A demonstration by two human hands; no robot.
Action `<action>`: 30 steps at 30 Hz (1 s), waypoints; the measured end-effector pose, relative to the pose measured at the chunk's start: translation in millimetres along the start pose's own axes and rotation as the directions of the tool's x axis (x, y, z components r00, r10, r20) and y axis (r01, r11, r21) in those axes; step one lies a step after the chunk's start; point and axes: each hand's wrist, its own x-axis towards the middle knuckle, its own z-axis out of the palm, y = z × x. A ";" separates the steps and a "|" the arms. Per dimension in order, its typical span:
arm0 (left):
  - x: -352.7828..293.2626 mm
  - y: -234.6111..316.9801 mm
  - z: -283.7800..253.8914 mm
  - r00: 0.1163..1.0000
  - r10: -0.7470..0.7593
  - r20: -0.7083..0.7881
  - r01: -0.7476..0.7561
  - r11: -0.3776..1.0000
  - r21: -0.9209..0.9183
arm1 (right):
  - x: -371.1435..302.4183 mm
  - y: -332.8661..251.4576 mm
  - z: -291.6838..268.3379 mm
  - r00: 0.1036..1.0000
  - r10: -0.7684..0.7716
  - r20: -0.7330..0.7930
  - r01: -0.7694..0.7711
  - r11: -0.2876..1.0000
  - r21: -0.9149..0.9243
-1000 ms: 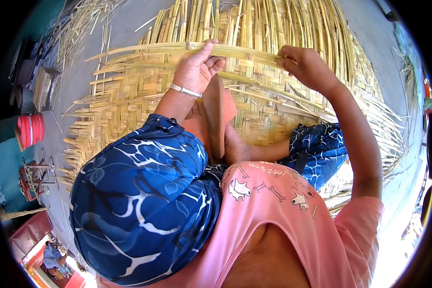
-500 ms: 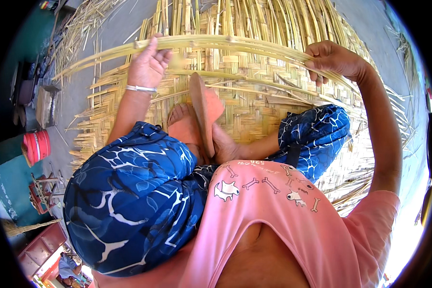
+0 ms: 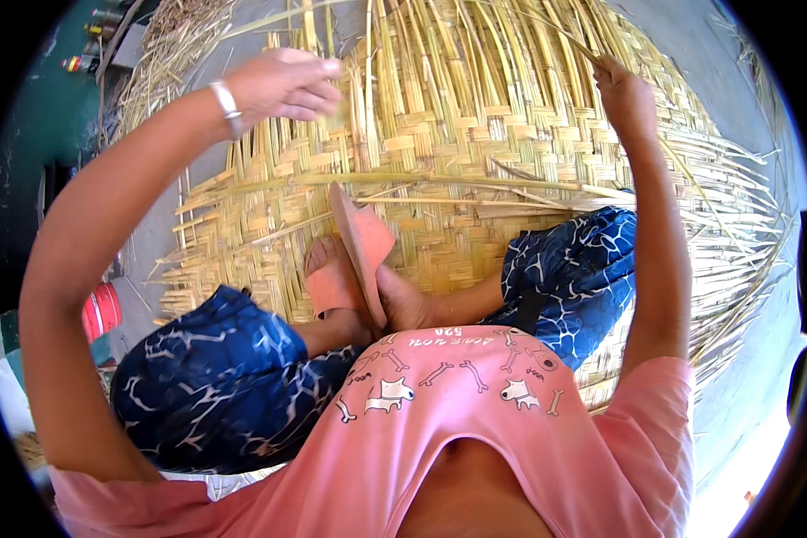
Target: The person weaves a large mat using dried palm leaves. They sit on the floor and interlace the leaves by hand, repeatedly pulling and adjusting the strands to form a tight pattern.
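Observation:
A large mat of woven split-cane strips (image 3: 439, 242) lies on the floor before me, its far strips unwoven and fanning away. Over the far right of the weave, my right hand (image 3: 626, 100) is closed on a thin cane strip (image 3: 560, 31) that runs up and left toward the upper edge. My left hand (image 3: 291, 85) is above the mat's far left, its fingers stretched out, slightly blurred, with no strip visible in them. Several loose strips (image 3: 439, 179) lie across the woven part, in front of my feet.
My sandalled feet (image 3: 354, 269) and bent legs rest at the mat's near side. Loose cane scraps (image 3: 166, 58) lie on the grey floor at far left. A red round container (image 3: 103, 310) stands at left, with bottles (image 3: 81, 64) farther off.
The bundle of strips held across between both hands is no longer there. My left hand has let go and lifted; my right hand has moved slightly away and up, holding a strip.

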 end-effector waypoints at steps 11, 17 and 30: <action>218.9 -4.8 111.2 0.970 -0.169 -0.177 0.057 0.859 -0.509 | 11.5 28.2 56.2 0.807 0.533 0.255 -0.479 0.337 0.810; 262.4 6.8 116.2 0.903 -0.248 -0.351 0.254 0.967 -0.029 | 26.0 11.3 53.3 0.828 0.473 0.301 -0.463 0.274 0.843; 252.1 -12.5 113.7 0.842 -0.009 -0.539 0.207 0.929 0.308 | 32.5 8.2 53.5 0.844 0.429 0.322 -0.432 0.190 0.881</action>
